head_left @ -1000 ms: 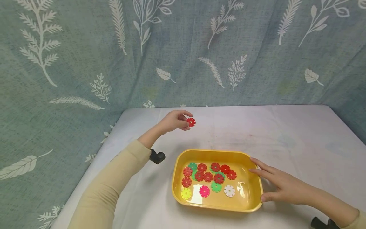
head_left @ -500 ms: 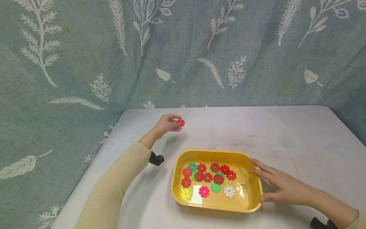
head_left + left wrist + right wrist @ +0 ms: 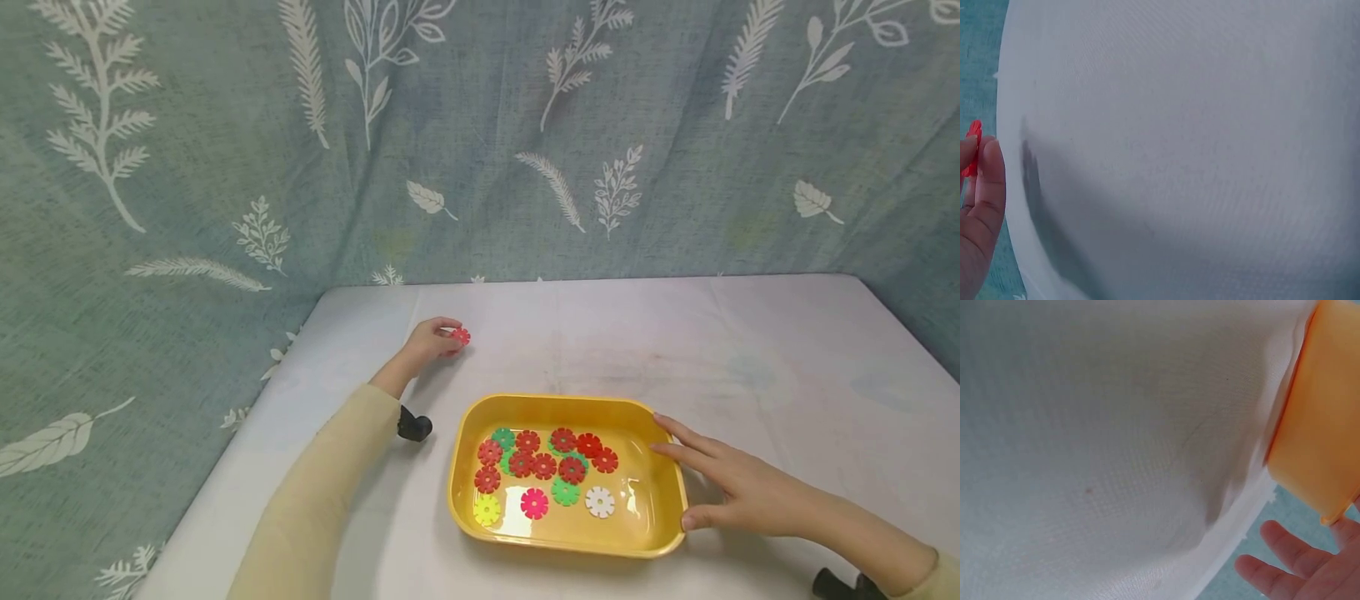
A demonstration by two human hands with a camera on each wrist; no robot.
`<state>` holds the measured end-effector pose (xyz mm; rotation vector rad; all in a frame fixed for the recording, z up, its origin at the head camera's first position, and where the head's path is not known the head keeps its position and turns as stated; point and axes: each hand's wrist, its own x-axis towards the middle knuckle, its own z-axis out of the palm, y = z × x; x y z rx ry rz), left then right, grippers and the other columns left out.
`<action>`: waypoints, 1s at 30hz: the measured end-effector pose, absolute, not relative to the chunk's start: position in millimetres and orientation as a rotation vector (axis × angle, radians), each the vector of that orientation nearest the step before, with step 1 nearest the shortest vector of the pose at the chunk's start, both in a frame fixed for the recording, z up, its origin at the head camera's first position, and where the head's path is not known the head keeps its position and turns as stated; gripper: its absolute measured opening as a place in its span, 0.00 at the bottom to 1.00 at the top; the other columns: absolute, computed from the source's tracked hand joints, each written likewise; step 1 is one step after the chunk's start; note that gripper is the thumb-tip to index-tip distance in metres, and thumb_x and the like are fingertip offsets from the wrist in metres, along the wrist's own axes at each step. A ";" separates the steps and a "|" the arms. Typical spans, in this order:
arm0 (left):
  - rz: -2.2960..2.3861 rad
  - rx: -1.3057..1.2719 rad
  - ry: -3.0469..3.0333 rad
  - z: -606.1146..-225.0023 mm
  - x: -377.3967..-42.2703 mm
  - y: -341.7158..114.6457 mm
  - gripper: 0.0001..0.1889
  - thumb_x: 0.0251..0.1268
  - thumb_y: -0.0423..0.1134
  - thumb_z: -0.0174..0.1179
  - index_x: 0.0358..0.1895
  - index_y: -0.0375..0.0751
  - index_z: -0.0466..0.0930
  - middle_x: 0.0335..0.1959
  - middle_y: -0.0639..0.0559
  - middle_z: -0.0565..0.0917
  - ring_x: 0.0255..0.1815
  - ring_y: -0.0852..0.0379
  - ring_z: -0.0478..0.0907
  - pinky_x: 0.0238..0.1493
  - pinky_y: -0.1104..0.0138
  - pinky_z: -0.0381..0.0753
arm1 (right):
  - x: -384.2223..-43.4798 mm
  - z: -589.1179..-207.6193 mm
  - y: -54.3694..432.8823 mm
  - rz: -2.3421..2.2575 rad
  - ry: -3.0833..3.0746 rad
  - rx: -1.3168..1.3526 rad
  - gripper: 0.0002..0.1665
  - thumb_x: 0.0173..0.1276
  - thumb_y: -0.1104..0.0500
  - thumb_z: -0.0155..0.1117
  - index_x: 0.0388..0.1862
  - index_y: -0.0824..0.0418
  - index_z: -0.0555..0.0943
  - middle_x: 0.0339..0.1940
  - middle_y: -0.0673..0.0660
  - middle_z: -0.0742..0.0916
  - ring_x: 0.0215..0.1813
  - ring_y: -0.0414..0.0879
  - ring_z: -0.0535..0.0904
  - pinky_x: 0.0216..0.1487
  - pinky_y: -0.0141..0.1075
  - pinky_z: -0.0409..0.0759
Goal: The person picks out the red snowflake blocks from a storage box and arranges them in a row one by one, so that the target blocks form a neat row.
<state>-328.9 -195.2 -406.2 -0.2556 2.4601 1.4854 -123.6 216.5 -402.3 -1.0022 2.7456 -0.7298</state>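
Observation:
In the head view my left hand [image 3: 427,344] pinches a red notched plastic disc [image 3: 462,336] between thumb and fingers, low over the far left of the table. The left wrist view shows the disc [image 3: 974,131] edge-on at the fingertips. My right hand [image 3: 738,487] lies against the right end of a yellow tray [image 3: 566,546]. Two of its fingers reach over the rim, and the thumb touches near the front corner. Several discs lie in the tray: red, green, one yellow [image 3: 487,509], one pink [image 3: 534,503] and one white [image 3: 600,502].
A white cloth [image 3: 750,358] covers the table. Behind it and along the left hangs a blue-green curtain [image 3: 465,125] with white leaf prints. Black wrist-camera mounts, such as the left one [image 3: 414,425], stick out from both wrists.
My left hand has moved left and then down closer to the table, the red disc still pinched in it. The right hand and the tray stay in place.

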 end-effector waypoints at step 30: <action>1.301 -0.332 2.718 -430.4 -332.4 -203.7 0.20 0.57 0.34 0.60 0.55 0.35 0.73 0.44 0.39 0.80 0.21 0.63 0.72 0.24 0.77 0.75 | -124.2 -403.1 217.1 -0.719 2.757 -1.021 0.42 0.50 0.38 0.66 0.63 0.50 0.68 0.74 0.47 0.56 0.63 0.59 0.68 0.48 0.51 0.77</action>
